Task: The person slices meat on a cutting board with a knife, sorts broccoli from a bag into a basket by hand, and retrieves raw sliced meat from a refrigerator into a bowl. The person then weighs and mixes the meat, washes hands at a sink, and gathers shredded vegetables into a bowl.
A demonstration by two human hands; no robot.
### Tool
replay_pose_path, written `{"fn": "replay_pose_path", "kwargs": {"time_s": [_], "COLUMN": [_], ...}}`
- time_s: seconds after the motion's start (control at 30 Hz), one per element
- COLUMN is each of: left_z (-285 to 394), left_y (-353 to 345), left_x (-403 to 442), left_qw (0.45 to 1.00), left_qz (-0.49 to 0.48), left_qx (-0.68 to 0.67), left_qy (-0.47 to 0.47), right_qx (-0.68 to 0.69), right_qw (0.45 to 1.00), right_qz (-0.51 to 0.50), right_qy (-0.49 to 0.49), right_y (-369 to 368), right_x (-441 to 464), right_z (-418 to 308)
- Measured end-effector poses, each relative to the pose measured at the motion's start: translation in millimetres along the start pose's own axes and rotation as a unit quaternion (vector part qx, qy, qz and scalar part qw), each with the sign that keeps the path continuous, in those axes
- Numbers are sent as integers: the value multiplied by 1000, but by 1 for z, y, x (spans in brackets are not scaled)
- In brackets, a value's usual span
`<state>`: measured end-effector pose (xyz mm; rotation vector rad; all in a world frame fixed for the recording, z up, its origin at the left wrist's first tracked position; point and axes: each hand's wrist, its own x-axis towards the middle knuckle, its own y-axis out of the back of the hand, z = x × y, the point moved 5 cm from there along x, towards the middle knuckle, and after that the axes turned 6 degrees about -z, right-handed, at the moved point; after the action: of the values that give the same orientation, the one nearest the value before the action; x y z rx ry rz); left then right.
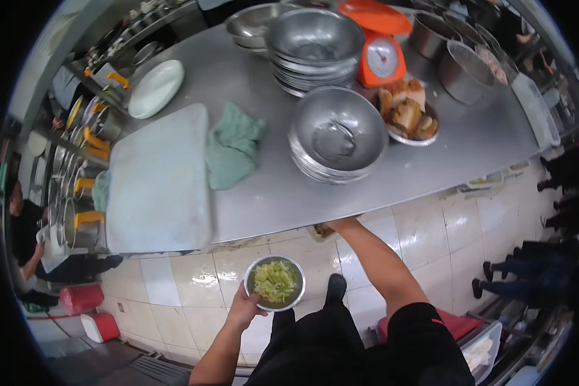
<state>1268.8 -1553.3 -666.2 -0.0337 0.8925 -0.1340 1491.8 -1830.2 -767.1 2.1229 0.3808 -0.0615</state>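
My left hand (243,309) grips the rim of a small metal bowl (304,283), with the thumb over the edge. Chopped pale-green vegetable (275,281) lies in the bowl, which is held in front of my legs, below the table edge. My right hand (345,222) reaches under the front edge of the steel table (264,206). Its fingers are hidden there, close to a container (320,233) that shows only in part.
On the table are a white cutting board (157,180), a green cloth (235,145), an oval plate (156,89), stacked metal bowls (338,132), an orange scale (381,59) and a bowl of meat pieces (406,116). A person (29,225) stands at left; several people are at right.
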Motion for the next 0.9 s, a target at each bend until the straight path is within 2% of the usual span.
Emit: {"fn": "replay_pose_path", "kwargs": {"time_s": [0.1, 0.13, 0.17, 0.23, 0.33, 0.4, 0.5, 0.53, 0.6, 0.73, 0.8, 0.9], "left_z": [18, 16, 27, 60, 95, 144, 200, 214, 225, 241, 255, 270], "left_y": [8, 12, 15, 13, 73, 115, 175, 195, 236, 291, 300, 304], "left_x": [-20, -30, -42, -72, -112, -144, -143, -133, -95, -11, 0, -4], "left_qw": [999, 998, 998, 997, 992, 964, 914, 900, 885, 877, 871, 837], "left_qz": [-27, -33, -43, -45, 39, 166, 171, 158, 212, 199, 157, 144], "left_qx": [33, 32, 36, 36, -19, -82, -169, -189, -255, -314, -318, -372], "left_qy": [-32, -33, -35, -56, -119, -190, -328, -360, -326, -304, -339, -374], "right_qx": [-12, -106, -129, -122, 34, -39, -184, -207, -252, -187, -172, -76], "right_qw": [997, 990, 978, 967, 997, 986, 935, 939, 938, 954, 970, 982], "right_qz": [-81, -67, -157, -219, -52, 136, 236, 206, 148, 129, 75, 128], "right_qy": [13, 68, 40, 36, 47, 83, 188, 184, 187, 195, 155, 115], "right_y": [45, 31, 60, 138, 224, 274, 300, 296, 279, 288, 301, 311], "right_x": [-30, -49, -75, -114, -148, -154, -139, -127, -94, -83, -81, -67], "right_z": [-23, -4, -18, -62, -107, -157, -218, -216, -184, -173, -172, -143]}}
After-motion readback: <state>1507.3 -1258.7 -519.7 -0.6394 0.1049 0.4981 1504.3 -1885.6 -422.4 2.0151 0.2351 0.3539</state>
